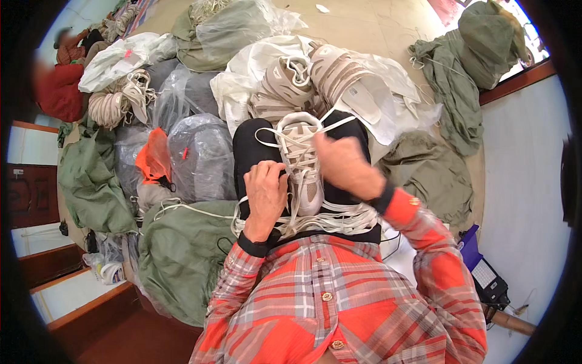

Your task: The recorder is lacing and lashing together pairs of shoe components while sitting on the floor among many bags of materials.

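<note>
Between the thighs (pixel 250 148), the beige shoe (pixel 301 159) looks largely laced, its lace ends (pixel 339 124) yet untied, the left hand (pixel 265 189) at eight o'clock, right hand (pixel 348 167) at three, apart, grips unclear.

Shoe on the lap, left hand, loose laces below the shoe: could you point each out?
Shoe (pixel 301 162), head view: its laced middle.
Left hand (pixel 265 187), head view: back of the hand.
Loose laces (pixel 341 222), head view: right part of the heap.

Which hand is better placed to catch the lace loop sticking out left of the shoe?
Probably the left hand: the lace loop is on its side of the shoe, with the right hand opposite.
</note>
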The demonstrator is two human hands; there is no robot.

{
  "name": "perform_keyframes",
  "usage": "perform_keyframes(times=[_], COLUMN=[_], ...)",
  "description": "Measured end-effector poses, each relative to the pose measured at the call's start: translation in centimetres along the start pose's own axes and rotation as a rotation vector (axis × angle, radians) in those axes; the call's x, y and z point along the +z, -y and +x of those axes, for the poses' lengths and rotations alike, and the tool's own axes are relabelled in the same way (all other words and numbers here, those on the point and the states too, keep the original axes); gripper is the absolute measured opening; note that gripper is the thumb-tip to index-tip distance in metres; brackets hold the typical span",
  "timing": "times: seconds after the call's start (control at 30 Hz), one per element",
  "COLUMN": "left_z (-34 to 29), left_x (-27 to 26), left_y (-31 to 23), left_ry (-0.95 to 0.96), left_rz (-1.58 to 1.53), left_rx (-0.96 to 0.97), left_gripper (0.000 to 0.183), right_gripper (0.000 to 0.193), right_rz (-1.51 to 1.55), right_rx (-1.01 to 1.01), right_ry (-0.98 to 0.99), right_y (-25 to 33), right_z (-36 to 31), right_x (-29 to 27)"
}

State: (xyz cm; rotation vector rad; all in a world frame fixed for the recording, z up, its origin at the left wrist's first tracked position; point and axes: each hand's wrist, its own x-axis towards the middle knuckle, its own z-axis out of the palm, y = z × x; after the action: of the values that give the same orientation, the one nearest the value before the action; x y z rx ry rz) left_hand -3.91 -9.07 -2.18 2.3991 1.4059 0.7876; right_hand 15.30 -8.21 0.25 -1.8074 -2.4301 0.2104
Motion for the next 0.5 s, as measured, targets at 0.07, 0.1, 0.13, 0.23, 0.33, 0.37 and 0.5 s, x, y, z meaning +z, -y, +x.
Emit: perform_keyframes(times=[0.07, 0.1, 0.13, 0.23, 0.33, 0.37, 0.5], left_z=[0.0, 0.0, 0.1, -0.2, 0.2, 0.7, 2.6], left_x=[0.0, 0.5, 1.4, 3.7, 3.1, 2.4, 1.5], left_y=[-0.1, -0.4, -0.6, 0.2, 0.6, 0.4, 2.8], left_ry=[0.182, 0.184, 0.229, 0.26, 0.281, 0.419, 0.787], left_rz=[-0.075, -0.08, -0.011, 0.033, -0.051, -0.174, -0.675], left_rx=[-0.046, -0.044, -0.008, 0.059, 0.065, -0.075, -0.439], left_gripper=[0.014, 0.014, 0.012, 0.013, 0.016, 0.016, 0.02], right_gripper=[0.023, 0.02, 0.018, 0.014, 0.024, 0.029, 0.02], right_rz=[0.095, 0.405, 0.714, 2.009, 2.31, 2.316, 2.232], right_rx=[0.098, 0.107, 0.113, 0.132, 0.137, 0.243, 0.279], right_ry=[-0.214, -0.18, -0.149, -0.05, -0.011, -0.012, 0.088], right_y=[-3.0, -3.4, -3.5, -1.6, -0.4, 0.3, -1.2], right_z=[-0.5, -0.5, -0.3, 0.9, 2.0, 1.9, 0.9], right_x=[-3.1, -3.2, -3.5, -0.6, 1.3, 0.8, 2.1])
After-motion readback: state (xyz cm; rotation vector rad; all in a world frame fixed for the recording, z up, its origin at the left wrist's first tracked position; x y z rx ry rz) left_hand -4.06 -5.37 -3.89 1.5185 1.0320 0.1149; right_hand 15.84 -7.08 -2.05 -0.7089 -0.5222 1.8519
